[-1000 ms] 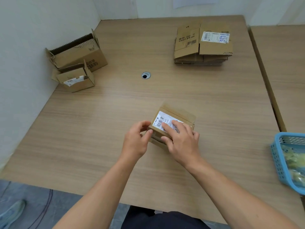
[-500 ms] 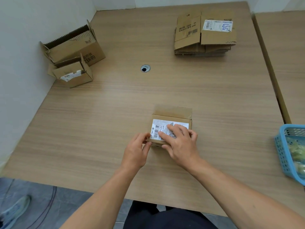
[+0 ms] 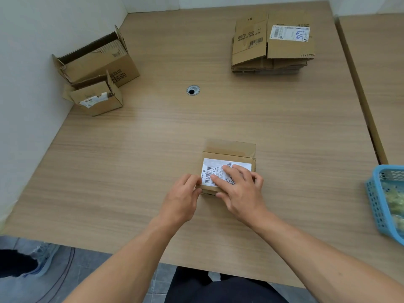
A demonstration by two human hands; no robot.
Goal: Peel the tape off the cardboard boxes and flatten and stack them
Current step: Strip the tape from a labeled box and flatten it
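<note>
Brown corrugated cardboard, squat and rectangular: the small box (image 3: pixel 229 148) sits on the wood-grain worktop (image 3: pixel 131 160), near its front edge. Your left grip (image 3: pixel 181 202) curls round its near-left corner; your right grip (image 3: pixel 240 193) lies flat, fingers spread on the white paper label (image 3: pixel 216 165).

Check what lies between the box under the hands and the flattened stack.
Head view: only bare table between the box and the stack.

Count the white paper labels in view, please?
3: on the brown cardboard box under the hands, on the small open box at left, atop the far flattened stack. Others may be hidden.
</note>
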